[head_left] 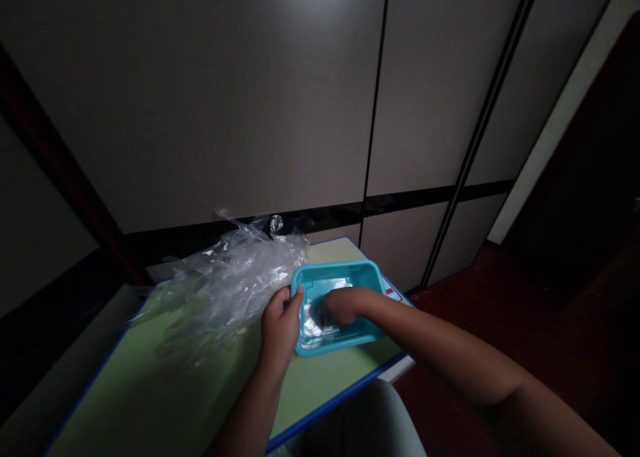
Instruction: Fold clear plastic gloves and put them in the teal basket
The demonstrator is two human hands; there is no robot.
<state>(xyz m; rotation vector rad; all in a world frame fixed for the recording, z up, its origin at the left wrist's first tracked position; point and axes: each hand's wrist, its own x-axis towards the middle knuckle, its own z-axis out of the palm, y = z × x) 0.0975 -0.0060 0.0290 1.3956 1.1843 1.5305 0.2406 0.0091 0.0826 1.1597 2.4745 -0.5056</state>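
Gripping the tray at its left side, the left hand lays its thumb over the rim. The right hand reaches down inside the tray, its fingers curled and blurred near the bottom; whether they hold anything, I cannot tell. The blue tray is over the right part of the green table, its base hidden. Just left of it, clear plastic lies crumpled in a heap, near the cabinet behind.
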